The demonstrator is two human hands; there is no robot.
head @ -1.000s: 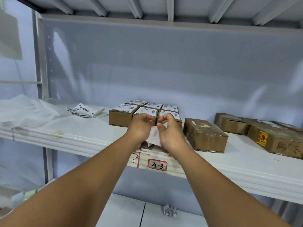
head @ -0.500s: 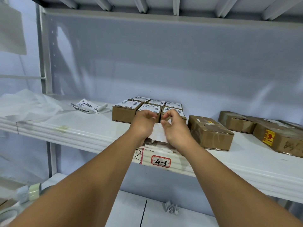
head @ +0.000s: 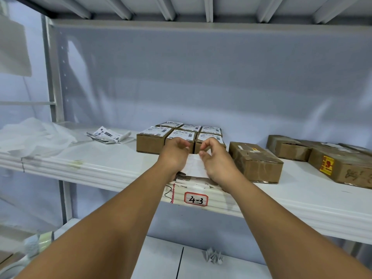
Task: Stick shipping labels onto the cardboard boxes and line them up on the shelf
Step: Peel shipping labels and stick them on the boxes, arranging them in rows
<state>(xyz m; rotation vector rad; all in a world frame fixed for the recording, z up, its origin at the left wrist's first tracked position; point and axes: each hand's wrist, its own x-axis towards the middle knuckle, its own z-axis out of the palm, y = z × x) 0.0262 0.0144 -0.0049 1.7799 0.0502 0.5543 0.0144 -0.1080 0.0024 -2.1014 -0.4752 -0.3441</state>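
Viewing through the head camera from my remote station, I see both forearms reaching forward and the 2 hands meeting over the front edge of the white shelf [head: 100, 166]. The left hand [head: 176, 156] has its fingers curled at the left edge of a white shipping label [head: 196, 167]. The contact itself lies behind the hand, so I read a grasp only from the curl. The right hand [head: 218, 165] pinches the label's upper right corner between thumb and forefinger, with the other fingers loosely bent. The label hangs between the hands with a blank side toward me, and its lower edge is near the shelf lip. I cannot tell whether it touches the shelf.

Just behind the hands, a block of 6 labelled boxes [head: 151, 142] stands on the shelf in 2 rows of 3, sides touching, each with a printed label on top. Right of the block and apart from it lies 1 taped brown box [head: 255, 163], turned at a slight angle. Farther right, further brown boxes [head: 289, 149] sit close together. The nearest of them carries a yellow and red sticker [head: 326, 165] and handwriting that I cannot read. Left of the block, loose printed labels [head: 106, 134] lie on the shelf, and beyond them a heap of white crumpled sheeting [head: 34, 135]. A red-framed tag [head: 195, 198] reading 4-3 is fixed to the shelf's front edge below the hands. On the lower shelf [head: 161, 258] rests a small crumpled scrap [head: 214, 257].
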